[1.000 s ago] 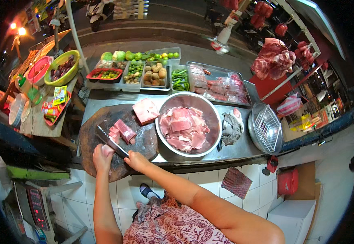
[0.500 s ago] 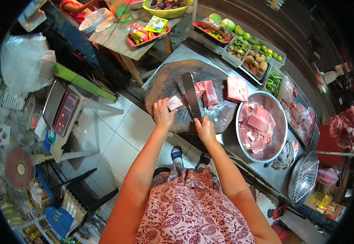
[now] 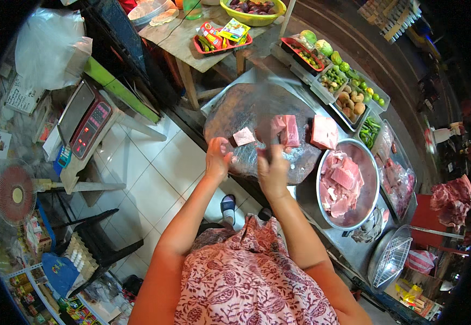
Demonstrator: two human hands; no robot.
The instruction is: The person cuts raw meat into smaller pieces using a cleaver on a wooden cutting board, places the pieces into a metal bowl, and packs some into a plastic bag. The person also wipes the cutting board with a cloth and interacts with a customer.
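My right hand is closed around the handle of a cleaver, whose blade is smeared by motion above a round wooden chopping board. At the board's near left edge, my left hand is empty, its fingers loosely bent and apart. A small pale cube of meat lies just beyond those fingers, not touching them. Right of the blade lie cut pieces of pink meat, partly hidden by the blur. A bigger block of meat rests at the board's right edge.
Beside the board stands a metal bowl of meat. Behind it are clear bins of vegetables and green chillies. A wooden table bears a red tray of packets. To the left are a digital scale and a fan.
My left hand has let go of the small meat cube and drawn back toward me. The cleaver has come up off the board and is now blurred by movement. The whole view has shifted slightly.
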